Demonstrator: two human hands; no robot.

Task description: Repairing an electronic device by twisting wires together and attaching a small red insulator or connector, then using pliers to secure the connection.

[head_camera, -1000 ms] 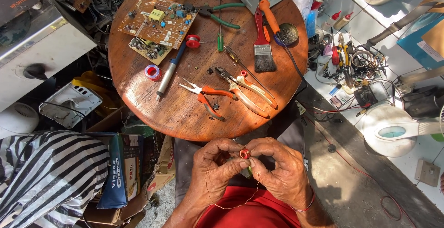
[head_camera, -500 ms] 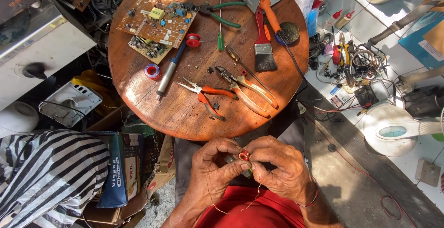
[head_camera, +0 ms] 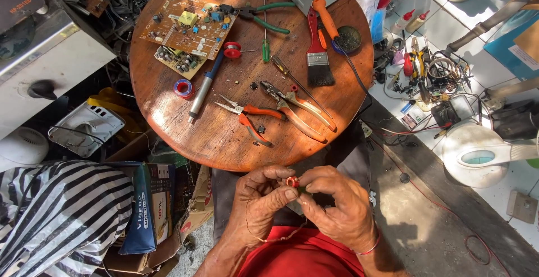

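Left hand (head_camera: 261, 201): bare, no glove, no ring seen.
Right hand (head_camera: 337, 207): bare, no glove.
Right wrist: thin red band (head_camera: 368, 250) around it.
Forearms: bare, no sleeves in view.
Torso: red garment (head_camera: 300, 257), near edge.
Legs: dark grey trousers (head_camera: 351, 167).

A round wooden counter (head_camera: 168, 114) carries two circuit boards (head_camera: 182, 33), a paintbrush (head_camera: 318, 58), an orange-handled soldering iron (head_camera: 325, 17), orange-handled pliers (head_camera: 306, 117) and small cutters (head_camera: 250, 117) side by side, and a roll of red tape (head_camera: 183, 88). Beside it on the floor stand a white kettle (head_camera: 477, 154), a striped bag (head_camera: 56, 215) and a blue box (head_camera: 143, 207).
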